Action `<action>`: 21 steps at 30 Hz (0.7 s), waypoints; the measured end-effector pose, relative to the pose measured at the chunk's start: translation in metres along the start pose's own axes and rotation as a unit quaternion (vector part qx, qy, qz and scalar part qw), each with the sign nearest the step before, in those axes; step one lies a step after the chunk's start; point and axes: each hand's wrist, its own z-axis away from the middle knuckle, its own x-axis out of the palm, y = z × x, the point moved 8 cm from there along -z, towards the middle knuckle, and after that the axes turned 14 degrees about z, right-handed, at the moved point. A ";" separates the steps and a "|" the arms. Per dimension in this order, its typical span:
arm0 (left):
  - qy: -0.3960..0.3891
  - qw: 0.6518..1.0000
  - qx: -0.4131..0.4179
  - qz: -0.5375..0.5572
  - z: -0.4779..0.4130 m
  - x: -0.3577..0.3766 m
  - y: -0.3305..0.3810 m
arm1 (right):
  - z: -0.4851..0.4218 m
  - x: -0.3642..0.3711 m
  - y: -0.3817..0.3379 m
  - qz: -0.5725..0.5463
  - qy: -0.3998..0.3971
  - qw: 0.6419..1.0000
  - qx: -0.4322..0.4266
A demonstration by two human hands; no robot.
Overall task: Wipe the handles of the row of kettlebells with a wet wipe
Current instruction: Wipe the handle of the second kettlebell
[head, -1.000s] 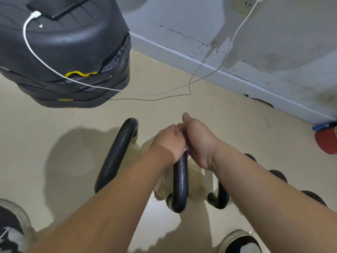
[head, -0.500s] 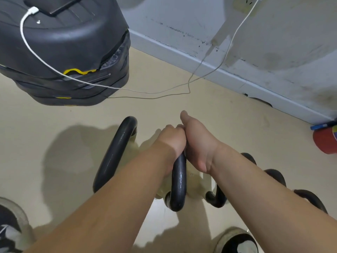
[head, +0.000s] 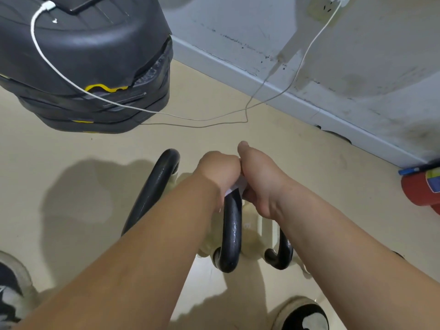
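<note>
1. Two hands meet at the top of the middle handle [head: 232,231], one of three black kettlebell handles on the floor [head: 309,167].
2. The left hand [head: 219,172] curls its fingers tightly round that handle.
3. The right hand [head: 259,179], fingers curled and thumb raised, seems to clamp the white wipe [head: 238,188] against it.
4. The left handle [head: 154,189] and right handle [head: 283,254] flank it.

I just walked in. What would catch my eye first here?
Two hands, left hand and right hand, gripping the top of the middle kettlebell handle at centre, a white wet wipe peeking out between them. At top left looms a black stacked platform with a white cable draped across it.
</note>
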 end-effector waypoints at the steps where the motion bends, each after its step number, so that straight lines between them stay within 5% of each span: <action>1: -0.009 0.999 -0.009 0.047 0.001 0.002 0.004 | -0.002 0.003 -0.001 -0.006 -0.011 1.000 0.009; 10: 0.039 0.987 -0.071 0.142 -0.029 -0.014 -0.031 | -0.012 0.006 -0.013 0.112 -0.061 0.992 -0.025; 16: 0.042 0.938 -0.184 0.289 -0.024 -0.012 -0.050 | -0.009 0.021 -0.030 0.255 -0.060 0.960 -0.095; 21: 0.034 0.954 -0.185 0.232 -0.024 -0.023 -0.038 | -0.002 0.017 -0.011 0.160 -0.036 0.984 -0.071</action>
